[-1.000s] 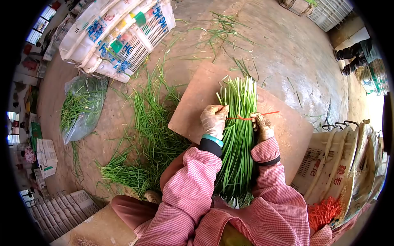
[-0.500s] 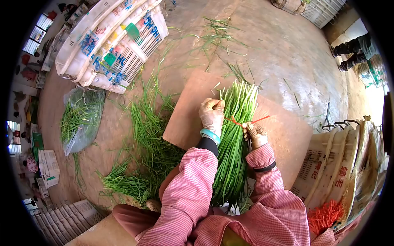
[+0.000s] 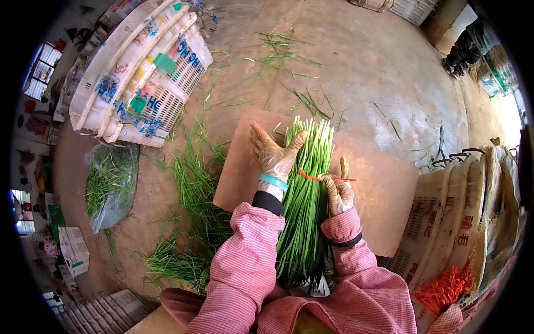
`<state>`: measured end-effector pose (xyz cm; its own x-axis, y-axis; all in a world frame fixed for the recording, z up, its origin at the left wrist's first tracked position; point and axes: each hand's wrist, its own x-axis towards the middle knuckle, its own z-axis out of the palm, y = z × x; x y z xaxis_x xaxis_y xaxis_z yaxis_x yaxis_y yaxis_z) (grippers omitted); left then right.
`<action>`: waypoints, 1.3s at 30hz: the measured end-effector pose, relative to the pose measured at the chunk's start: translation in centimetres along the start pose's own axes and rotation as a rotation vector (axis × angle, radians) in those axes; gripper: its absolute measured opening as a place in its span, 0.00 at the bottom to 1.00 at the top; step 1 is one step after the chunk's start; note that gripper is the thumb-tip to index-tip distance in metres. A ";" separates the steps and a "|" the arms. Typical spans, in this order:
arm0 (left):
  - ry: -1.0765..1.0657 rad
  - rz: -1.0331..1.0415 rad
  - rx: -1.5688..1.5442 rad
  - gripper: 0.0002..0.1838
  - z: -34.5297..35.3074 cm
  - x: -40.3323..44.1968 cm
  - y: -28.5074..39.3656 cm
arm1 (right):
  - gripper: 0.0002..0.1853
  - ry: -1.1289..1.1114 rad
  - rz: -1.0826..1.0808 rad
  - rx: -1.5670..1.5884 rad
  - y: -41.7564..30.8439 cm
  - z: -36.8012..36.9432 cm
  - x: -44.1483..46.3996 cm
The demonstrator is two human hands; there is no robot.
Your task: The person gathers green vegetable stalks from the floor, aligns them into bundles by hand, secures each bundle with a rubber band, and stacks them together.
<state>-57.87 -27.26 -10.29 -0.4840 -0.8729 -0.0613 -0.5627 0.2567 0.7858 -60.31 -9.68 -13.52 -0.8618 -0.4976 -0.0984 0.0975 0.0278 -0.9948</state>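
A thick bundle of green chives (image 3: 303,222) with pale cut ends lies lengthwise on a brown board (image 3: 384,189) before me. Around its upper part runs a thin red tie (image 3: 305,175), one end sticking out to the right. My left hand (image 3: 273,153), in a thin glove, is open beside the pale ends, its fingers spread and the thumb against the stalks. On the right edge of the bundle, my gloved right hand (image 3: 339,192) has its thumb and bent fingers closed at the red tie, while one finger points up. The underside of the bundle is hidden.
Loose chives (image 3: 194,189) lie heaped on the floor at left, near a clear plastic bag (image 3: 119,183) of greens. White crates (image 3: 161,89) stand at upper left and more crates (image 3: 439,217) at right, with red ties (image 3: 443,289) bunched beside them. A person's legs (image 3: 464,50) show at upper right.
My left hand has opened from a closed grip on the tie and spread its fingers. The right hand stays at the tie, one finger now raised. The view has shifted slightly.
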 end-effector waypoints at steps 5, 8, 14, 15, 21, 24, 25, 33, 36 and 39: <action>0.176 -0.096 -0.033 0.58 -0.2 -2.9 -5.1 | 0.11 0.076 0.067 0.320 0.7 1.1 -0.9; -0.306 0.055 -0.361 0.49 0.4 -4.1 -5.0 | 0.12 -0.062 0.177 0.360 1.5 0.8 -0.1; -0.443 -0.410 -1.458 0.30 1.5 -9.5 -2.5 | 0.15 -0.134 0.185 0.002 -3.7 -0.7 1.1; -0.476 -0.579 -1.527 0.28 1.8 -11.3 -1.8 | 0.15 -0.265 0.253 -0.078 -6.8 -1.4 1.6; -0.827 -1.034 -2.076 0.31 -4.8 -19.0 9.6 | 0.13 -0.693 0.460 -1.138 -24.0 1.0 2.6; -0.892 -1.072 -2.365 0.34 -3.9 -20.5 10.9 | 0.14 -0.992 0.529 -1.684 -24.3 3.6 4.9; -0.903 -1.051 -2.523 0.36 -2.2 -20.7 9.7 | 0.15 -1.148 0.523 -1.871 -22.0 4.6 5.7; -0.869 -1.405 -2.500 0.30 -1.8 -20.7 8.4 | 0.12 -1.302 0.278 -2.190 -19.4 8.0 4.6; -0.912 -1.373 -2.599 0.29 -1.4 -21.4 9.2 | 0.12 -1.303 0.211 -2.210 -19.9 8.4 4.2; -0.899 -1.203 -2.620 0.22 -0.8 -21.0 8.3 | 0.11 -1.341 0.106 -2.296 -16.1 7.6 3.6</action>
<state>-51.83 -7.18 -2.00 -0.9936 -0.0224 -0.1107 0.0988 -0.6466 -0.7564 -61.18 -18.53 2.38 -0.2807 -0.3803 -0.8812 -0.9483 -0.0317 0.3158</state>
